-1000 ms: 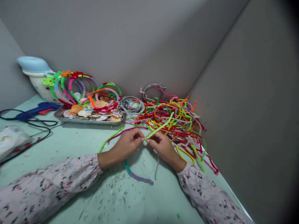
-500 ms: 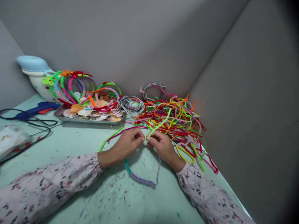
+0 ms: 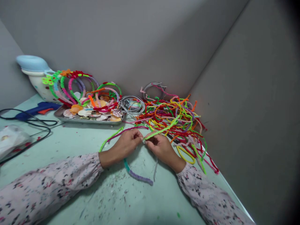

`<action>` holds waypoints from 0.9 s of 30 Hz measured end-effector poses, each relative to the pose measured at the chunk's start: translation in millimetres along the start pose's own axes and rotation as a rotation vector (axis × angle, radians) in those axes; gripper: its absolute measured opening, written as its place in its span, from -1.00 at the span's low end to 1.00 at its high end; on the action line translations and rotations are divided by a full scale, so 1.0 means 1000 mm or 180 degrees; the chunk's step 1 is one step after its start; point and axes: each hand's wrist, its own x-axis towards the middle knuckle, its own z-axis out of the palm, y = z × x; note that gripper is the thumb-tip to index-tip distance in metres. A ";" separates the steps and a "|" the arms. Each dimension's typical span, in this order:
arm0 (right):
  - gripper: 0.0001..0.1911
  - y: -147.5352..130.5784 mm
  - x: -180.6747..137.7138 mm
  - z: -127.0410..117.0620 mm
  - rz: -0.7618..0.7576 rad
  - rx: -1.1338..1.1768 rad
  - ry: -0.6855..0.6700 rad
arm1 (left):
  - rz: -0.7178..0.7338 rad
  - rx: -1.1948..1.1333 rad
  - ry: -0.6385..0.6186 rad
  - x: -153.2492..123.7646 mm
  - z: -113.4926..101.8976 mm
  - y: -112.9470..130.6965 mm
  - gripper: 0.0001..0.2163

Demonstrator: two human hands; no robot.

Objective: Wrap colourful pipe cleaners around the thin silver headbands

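My left hand (image 3: 126,144) and my right hand (image 3: 160,147) meet fingertip to fingertip above the pale green table (image 3: 70,147), both pinched shut. Between them they grip a headband (image 3: 138,175) whose lower arc is wrapped in teal and purple fuzz, with a bare grey end hanging down. A lime green pipe cleaner (image 3: 164,127) runs from my right fingers up to the right. Another green strand (image 3: 109,138) and a magenta one trail left from my left hand.
A tangled heap of coloured pipe cleaners (image 3: 178,125) lies right of my hands by the grey wall. A metal tray (image 3: 91,120) holds shells and finished wrapped headbands (image 3: 75,87). Bare grey headbands (image 3: 132,106), a blue glue gun (image 3: 35,110), a black cable (image 3: 25,125) and a white pot (image 3: 37,78) stand left.
The free end of the lime green pipe cleaner has swung lower and further right. The headband's hanging arc has shifted slightly. Both hands stay in place.
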 end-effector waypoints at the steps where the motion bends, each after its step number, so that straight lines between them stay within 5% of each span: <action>1: -0.85 -0.001 0.000 0.000 -0.0109 -0.0023 0.0003 | -0.0023 0.0002 -0.0005 0.000 0.000 0.000 -0.91; 22: -0.86 -0.011 -0.002 -0.006 -0.0747 -0.0290 -0.0123 | -0.0182 -0.0011 -0.0107 0.005 0.000 -0.007 -0.89; 27: -0.88 -0.004 0.001 -0.009 -0.0078 0.0426 -0.0271 | -0.0176 -0.0102 -0.0142 0.003 -0.001 0.000 -0.89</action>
